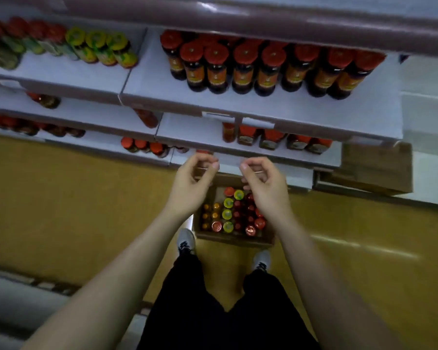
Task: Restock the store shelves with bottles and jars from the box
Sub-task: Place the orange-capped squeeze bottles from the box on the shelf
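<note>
Box [234,239] w/ jars on floor, left hand [192,181], right hand [263,184] above, empty

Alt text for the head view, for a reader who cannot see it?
Both hands, left hand and right hand, hover empty with fingers loosely curled above an open cardboard box of red- and yellow-capped bottles on the floor. Behind stand white shelves holding dark, red-capped bottles.

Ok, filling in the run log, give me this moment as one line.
left hand: empty, curled | right hand: empty, curled | box: on floor, full
</note>
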Demonstrator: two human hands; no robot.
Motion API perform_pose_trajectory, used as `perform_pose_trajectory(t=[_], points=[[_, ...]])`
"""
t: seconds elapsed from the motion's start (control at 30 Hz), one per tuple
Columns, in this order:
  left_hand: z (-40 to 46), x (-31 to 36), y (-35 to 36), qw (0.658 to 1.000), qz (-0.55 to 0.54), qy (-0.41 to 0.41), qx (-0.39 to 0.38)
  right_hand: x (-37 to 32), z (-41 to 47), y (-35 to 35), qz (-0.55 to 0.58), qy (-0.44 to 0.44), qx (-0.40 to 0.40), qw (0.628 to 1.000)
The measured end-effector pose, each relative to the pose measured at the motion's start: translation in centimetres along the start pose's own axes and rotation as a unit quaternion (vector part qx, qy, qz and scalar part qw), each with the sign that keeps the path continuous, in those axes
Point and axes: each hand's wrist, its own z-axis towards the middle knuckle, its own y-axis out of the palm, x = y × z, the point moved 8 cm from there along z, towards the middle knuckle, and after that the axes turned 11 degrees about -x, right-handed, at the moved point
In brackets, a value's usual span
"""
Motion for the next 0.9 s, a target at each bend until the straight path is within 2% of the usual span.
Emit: perform_pose_trajectory(t=[0.23, 0.43, 0.6, 0.7, 0.9], points=[[4.4, -9.7, 4.9, 0.996, -0.007, -0.050, 0.067, 9.7, 5.6, -2.3, -0.059, 0.031, -0.058, 0.996], [9.4, -25.3, 8.7, 0.992, -0.004, -0.094, 0.079, 23.7, 12.3, 0.4, -0.134, 0.064, -0.114, 0.982], [12.5, -41.1, 11.0, 0.988, 0.069, -0.122, 0.061, 37.7, 17.4, 5.3, -0.172, 0.075, -0.188, 0.964], [13.9, -49.1, 11.9, 0.984, 0.101, -0.135, 0.051, 45.8, 19.8, 7.8, -0.188, 0.070, -0.200, 0.959], [16.0, -60.5, 13.4, 0.971, 0.153, -0.179, 0.029, 58.3, 23.2, 12.2, -0.214, 0.074, -0.229, 0.947]])
